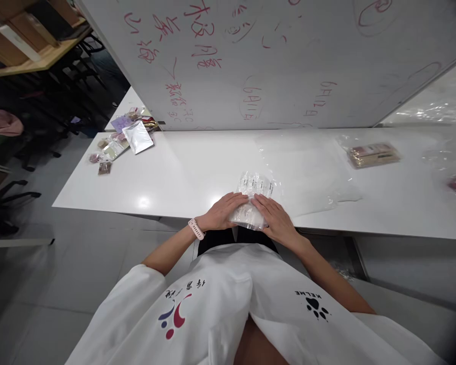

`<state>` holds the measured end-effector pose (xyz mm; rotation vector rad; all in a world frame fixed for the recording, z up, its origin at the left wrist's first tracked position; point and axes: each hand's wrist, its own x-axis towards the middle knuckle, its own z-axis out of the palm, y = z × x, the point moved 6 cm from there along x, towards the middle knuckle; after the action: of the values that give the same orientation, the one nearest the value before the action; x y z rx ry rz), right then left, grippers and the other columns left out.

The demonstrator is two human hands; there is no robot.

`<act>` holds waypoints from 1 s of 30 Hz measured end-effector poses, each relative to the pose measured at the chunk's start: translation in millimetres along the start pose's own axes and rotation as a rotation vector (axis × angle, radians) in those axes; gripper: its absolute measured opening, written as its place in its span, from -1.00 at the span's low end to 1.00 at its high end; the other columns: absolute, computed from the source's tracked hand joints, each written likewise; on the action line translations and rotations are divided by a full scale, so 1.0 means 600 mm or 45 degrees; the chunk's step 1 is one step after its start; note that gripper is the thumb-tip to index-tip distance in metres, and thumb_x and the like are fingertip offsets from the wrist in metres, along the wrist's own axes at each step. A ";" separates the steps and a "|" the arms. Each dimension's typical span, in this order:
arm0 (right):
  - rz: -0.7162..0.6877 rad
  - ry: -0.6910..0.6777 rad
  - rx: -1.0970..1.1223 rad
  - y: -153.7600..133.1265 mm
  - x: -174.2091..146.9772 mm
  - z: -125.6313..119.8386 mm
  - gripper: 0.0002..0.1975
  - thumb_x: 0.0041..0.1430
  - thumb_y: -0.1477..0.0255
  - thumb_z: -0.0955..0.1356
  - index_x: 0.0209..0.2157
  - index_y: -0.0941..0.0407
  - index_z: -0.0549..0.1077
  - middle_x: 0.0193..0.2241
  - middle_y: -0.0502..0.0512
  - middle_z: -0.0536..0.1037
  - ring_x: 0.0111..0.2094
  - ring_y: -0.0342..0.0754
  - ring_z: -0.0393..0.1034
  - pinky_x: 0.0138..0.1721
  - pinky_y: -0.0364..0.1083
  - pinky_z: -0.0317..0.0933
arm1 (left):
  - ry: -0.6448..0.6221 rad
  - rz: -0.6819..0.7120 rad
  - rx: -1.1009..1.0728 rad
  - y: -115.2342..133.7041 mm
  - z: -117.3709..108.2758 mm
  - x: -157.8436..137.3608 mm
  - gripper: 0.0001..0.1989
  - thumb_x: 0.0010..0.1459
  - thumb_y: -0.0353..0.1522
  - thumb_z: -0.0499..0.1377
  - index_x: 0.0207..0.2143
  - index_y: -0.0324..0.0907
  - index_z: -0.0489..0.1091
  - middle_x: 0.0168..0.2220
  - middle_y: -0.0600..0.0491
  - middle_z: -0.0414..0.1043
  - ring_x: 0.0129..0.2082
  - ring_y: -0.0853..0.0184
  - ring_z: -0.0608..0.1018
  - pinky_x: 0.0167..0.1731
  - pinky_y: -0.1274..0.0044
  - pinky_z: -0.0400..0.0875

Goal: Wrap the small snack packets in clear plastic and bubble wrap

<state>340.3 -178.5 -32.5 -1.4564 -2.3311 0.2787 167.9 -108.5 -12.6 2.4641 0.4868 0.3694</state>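
Note:
A clear plastic bag (pixel 250 215), with a row of several small black-printed labels or packets showing at its far end, lies at the front edge of the white table. My left hand (pixel 225 210) is on its left side, fingers stretched across the top and thumb low at the near edge. On the right side, my right hand (pixel 275 218) holds it in the same way, its fingertips close to those of the left. What lies under the fingers is hidden.
A large clear plastic sheet (pixel 311 177) spreads to the right. Beyond it sits a wrapped tan pack (pixel 374 154). Assorted small packets, including a silver pouch (pixel 138 137), are piled at the table's left end. A whiteboard (pixel 251 66) with red writing stands along the back edge.

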 end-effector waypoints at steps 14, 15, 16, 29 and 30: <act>0.728 0.294 0.478 0.074 0.058 -0.026 -0.48 0.40 0.06 0.10 -0.19 0.11 0.51 -0.32 0.16 0.58 -0.27 0.10 0.47 -0.21 0.05 0.34 | 0.347 -0.731 -0.278 -0.045 -0.026 0.081 -0.44 0.25 0.06 0.07 -0.62 -0.16 0.19 -0.65 0.17 0.14 -0.58 0.41 0.21 -0.44 0.50 0.11; 0.799 0.306 0.451 0.081 0.066 -0.027 -0.48 0.39 0.05 0.11 -0.14 0.12 0.50 -0.31 0.16 0.57 -0.29 0.11 0.47 -0.22 0.06 0.34 | 0.366 -0.810 -0.275 -0.051 -0.026 0.090 -0.41 0.26 0.05 0.06 -0.65 -0.15 0.12 -0.67 0.17 0.07 -0.60 0.42 0.17 -0.47 0.50 0.04; 0.840 0.334 0.399 0.084 0.073 -0.029 -0.50 0.38 0.06 0.13 -0.05 0.13 0.47 -0.26 0.18 0.57 -0.27 0.12 0.46 -0.20 0.07 0.35 | 0.373 -0.866 -0.248 -0.056 -0.027 0.098 -0.41 0.27 0.04 0.06 -0.67 -0.14 0.08 -0.68 0.17 0.04 -0.60 0.42 0.16 -0.48 0.50 0.00; 0.177 0.213 -0.011 0.013 0.054 -0.014 -0.42 0.37 0.21 0.24 0.34 0.10 0.16 0.15 0.30 0.37 0.11 0.23 0.26 0.10 0.20 0.23 | 0.466 -0.910 -0.260 -0.047 -0.052 0.093 -0.46 0.21 -0.34 0.19 0.22 -0.20 0.18 0.16 -0.21 0.29 -0.15 0.20 0.51 -0.11 0.31 0.40; 0.150 0.195 -0.001 0.015 0.050 -0.013 -0.39 0.36 0.22 0.24 0.36 0.10 0.13 0.17 0.29 0.36 0.12 0.23 0.24 0.12 0.20 0.22 | 0.470 -0.943 -0.381 -0.046 -0.050 0.087 -0.44 0.20 -0.32 0.21 0.22 -0.19 0.17 0.18 -0.22 0.26 -0.16 0.21 0.51 -0.10 0.31 0.41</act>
<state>339.2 -147.9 -22.4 -1.5604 -2.1295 0.1908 196.7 -50.6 2.4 1.7674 1.3307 0.5296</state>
